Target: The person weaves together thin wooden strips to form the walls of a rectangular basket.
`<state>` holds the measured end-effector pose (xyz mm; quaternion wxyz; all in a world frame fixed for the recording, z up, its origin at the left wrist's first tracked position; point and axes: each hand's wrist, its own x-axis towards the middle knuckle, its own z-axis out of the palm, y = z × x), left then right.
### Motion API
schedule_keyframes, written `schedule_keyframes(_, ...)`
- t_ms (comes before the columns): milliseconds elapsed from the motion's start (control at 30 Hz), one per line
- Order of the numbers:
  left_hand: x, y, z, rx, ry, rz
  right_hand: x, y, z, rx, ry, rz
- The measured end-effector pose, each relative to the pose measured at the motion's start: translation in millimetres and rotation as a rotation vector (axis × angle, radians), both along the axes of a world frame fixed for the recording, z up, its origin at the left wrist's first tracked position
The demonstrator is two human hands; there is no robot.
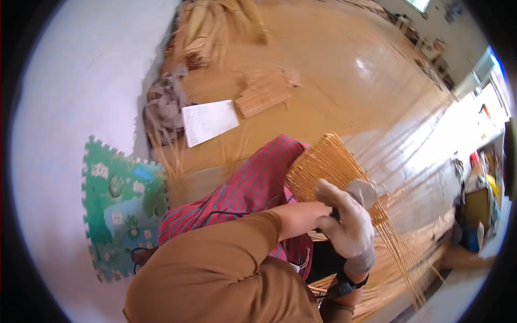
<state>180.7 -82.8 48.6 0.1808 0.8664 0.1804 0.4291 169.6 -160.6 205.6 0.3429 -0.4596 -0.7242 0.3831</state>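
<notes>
One gloved right hand (350, 223) lay over left wrist (315, 216) | left hand (364, 192) part-hidden; could not tell either grip | woven panel (323, 164) leaned on plaid cloth (247, 172), probably for support

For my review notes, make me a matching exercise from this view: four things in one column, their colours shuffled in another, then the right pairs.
Things:
1. woven panel
2. paper sheet
3. foam mat
4. lap cloth

Colours:
A. mostly green and blue
B. red with a darker check
C. golden brown
D. white

Right pairs: 1-C, 2-D, 3-A, 4-B
</notes>
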Motion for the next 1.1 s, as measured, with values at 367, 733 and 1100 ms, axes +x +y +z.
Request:
schedule_keyframes(367,7.8,32.6,-18.8,-0.287,0.714,-0.126,81.3,-190.3,-208.5,-0.256,0.678,-1.4)
schedule_keyframes(733,-3.6,83.7,46.2,-0.625,0.655,-0.321,110.9,-201.9,-222.5,-0.145,0.734,-1.41)
schedule_keyframes(1100,-38.9,135.1,161.5,-0.791,-0.006,-0.716,138.1,-141.7,-125.8,0.233,0.799,-0.852)
